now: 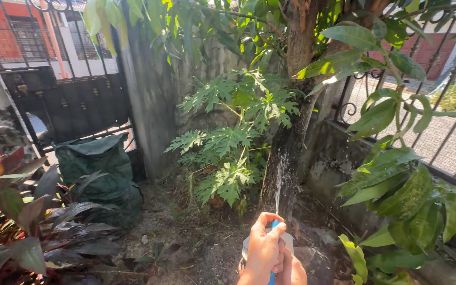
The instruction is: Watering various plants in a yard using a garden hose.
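Note:
At the bottom centre my left hand [263, 248] is wrapped around the top of a spray bottle [287, 241] with a pale body, its fingers on the blue trigger [274, 225]. A thin jet of water [277, 195] rises from the nozzle toward the dark tree trunk [286, 153] just ahead. Only a small part of my right hand [294, 272] shows, low against the bottle and right of the left hand; its grip is hidden.
A young papaya plant [228, 142] grows left of the trunk. A full dark green sack [101, 174] stands by a black metal gate [64, 100]. Red-leaved plants [11, 211] fill the left. A low wall with railing [444, 142] and large green leaves [397, 184] are on the right.

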